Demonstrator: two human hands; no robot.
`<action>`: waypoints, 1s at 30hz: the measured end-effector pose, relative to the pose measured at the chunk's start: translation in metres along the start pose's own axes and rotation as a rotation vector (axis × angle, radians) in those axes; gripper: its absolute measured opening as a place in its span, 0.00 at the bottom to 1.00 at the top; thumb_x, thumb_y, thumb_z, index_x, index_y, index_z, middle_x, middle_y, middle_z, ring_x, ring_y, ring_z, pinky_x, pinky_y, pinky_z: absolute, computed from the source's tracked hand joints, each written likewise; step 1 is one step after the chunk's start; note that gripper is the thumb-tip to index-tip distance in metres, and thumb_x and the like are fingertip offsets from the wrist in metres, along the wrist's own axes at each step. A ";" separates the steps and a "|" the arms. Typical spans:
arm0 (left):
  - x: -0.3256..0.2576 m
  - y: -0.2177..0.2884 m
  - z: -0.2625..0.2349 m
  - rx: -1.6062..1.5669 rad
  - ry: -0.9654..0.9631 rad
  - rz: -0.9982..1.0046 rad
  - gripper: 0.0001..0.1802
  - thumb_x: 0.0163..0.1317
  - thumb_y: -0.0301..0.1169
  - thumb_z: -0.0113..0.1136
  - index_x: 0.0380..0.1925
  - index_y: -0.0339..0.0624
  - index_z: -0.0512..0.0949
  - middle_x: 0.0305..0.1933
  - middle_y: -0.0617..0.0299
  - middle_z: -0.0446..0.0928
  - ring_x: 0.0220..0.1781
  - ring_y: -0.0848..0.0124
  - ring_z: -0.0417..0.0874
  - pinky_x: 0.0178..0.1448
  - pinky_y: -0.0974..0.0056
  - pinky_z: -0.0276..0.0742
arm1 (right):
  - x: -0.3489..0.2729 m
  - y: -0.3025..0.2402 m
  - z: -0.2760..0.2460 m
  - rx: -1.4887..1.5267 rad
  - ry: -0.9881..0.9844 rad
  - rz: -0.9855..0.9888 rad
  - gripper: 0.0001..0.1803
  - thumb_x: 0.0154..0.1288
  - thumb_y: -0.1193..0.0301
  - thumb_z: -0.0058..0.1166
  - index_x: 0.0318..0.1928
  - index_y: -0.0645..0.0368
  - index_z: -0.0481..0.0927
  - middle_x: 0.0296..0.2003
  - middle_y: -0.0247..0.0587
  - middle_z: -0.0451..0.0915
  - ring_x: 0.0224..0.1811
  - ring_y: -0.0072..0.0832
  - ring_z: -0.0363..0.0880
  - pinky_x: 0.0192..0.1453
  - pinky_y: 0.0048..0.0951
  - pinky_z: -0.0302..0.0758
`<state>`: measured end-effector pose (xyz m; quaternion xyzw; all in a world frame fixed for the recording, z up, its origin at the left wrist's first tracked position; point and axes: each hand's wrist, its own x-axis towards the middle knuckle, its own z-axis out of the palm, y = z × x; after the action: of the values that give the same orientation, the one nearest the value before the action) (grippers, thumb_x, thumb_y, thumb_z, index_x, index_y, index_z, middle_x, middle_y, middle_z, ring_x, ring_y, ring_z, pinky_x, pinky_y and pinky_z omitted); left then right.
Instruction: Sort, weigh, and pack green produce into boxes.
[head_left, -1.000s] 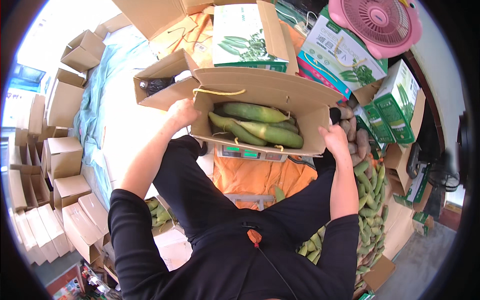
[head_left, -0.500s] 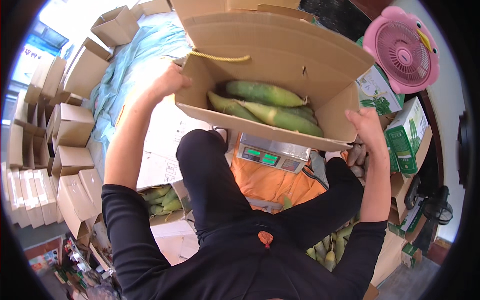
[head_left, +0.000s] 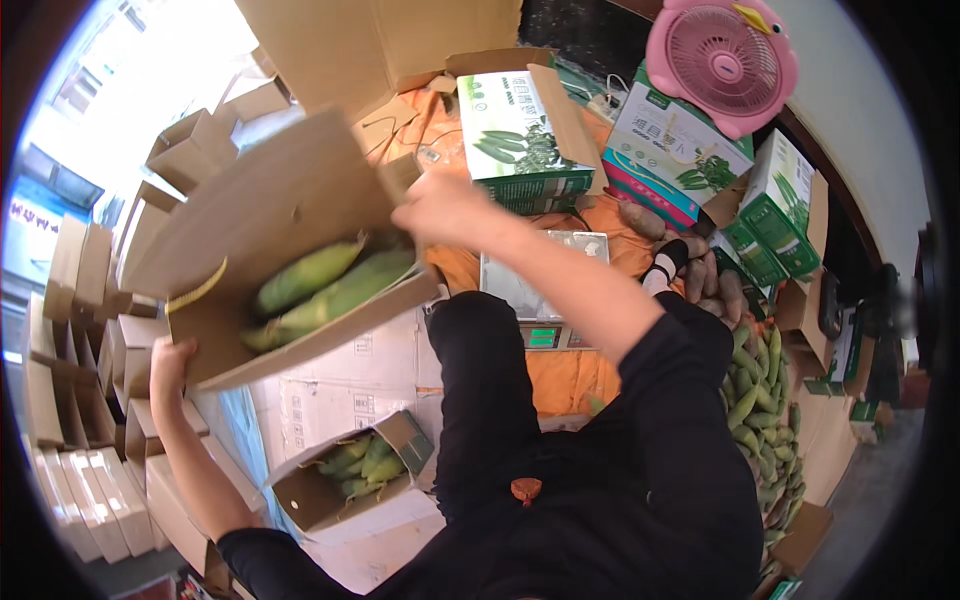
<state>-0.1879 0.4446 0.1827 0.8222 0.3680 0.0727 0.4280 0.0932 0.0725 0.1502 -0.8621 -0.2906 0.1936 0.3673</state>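
- Head view: the person is holding an open cardboard box (head_left: 270,250) up at about ten o'clock from the middle of the picture, tilted so its open side is facing the camera.
- The left hand (head_left: 170,365) is gripping the box's lower left corner, at about seven o'clock from the box's middle; the fingers are curling round the edge, closed on the cardboard.
- The right hand (head_left: 445,210) is sitting at the box's right end, at about three o'clock from its middle, closed on the upper right corner or flap; the fingertips themselves are hidden behind the cardboard.
- Several ears of corn in green husks (head_left: 325,285) are lying inside the box, their long axis running from about eight o'clock to two o'clock, parallel to the box's long side.
- The box's long axis is stretching between the two hands, so neither hand is nearer; each is holding one end.
- Below the right forearm a weighing scale (head_left: 540,290) is resting on an orange cloth (head_left: 570,375).
- At six o'clock from the held box, a smaller open box of corn (head_left: 350,475) is sitting near the person's left elbow.
- A pink fan (head_left: 720,60) is standing at one o'clock.
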 end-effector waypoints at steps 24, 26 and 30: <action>-0.019 -0.343 0.065 0.862 -0.017 -0.382 0.12 0.53 0.31 0.60 0.28 0.31 0.81 0.34 0.39 0.80 0.40 0.46 0.82 0.42 0.49 0.75 | 0.022 0.080 0.285 -0.226 -0.390 -0.027 0.13 0.51 0.69 0.55 0.38 0.56 0.85 0.41 0.40 0.84 0.46 0.35 0.82 0.49 0.35 0.77; -0.037 -0.359 0.045 0.914 0.031 -0.373 0.12 0.53 0.32 0.60 0.28 0.30 0.81 0.34 0.39 0.80 0.40 0.46 0.82 0.42 0.49 0.75 | 0.008 0.055 0.282 -0.440 -0.376 -0.179 0.10 0.51 0.68 0.54 0.33 0.56 0.85 0.37 0.40 0.84 0.43 0.34 0.83 0.45 0.36 0.78; -0.034 -0.366 0.029 0.896 0.078 -0.383 0.12 0.52 0.30 0.58 0.29 0.28 0.80 0.34 0.41 0.81 0.38 0.46 0.82 0.40 0.50 0.75 | -0.004 0.042 0.257 -0.455 -0.454 -0.177 0.13 0.53 0.69 0.53 0.38 0.59 0.84 0.39 0.43 0.84 0.45 0.35 0.83 0.46 0.35 0.78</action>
<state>-0.3980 0.5355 -0.1060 0.8397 0.5236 -0.1423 0.0235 -0.0354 0.1803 -0.0485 -0.8283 -0.4747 0.2780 0.1065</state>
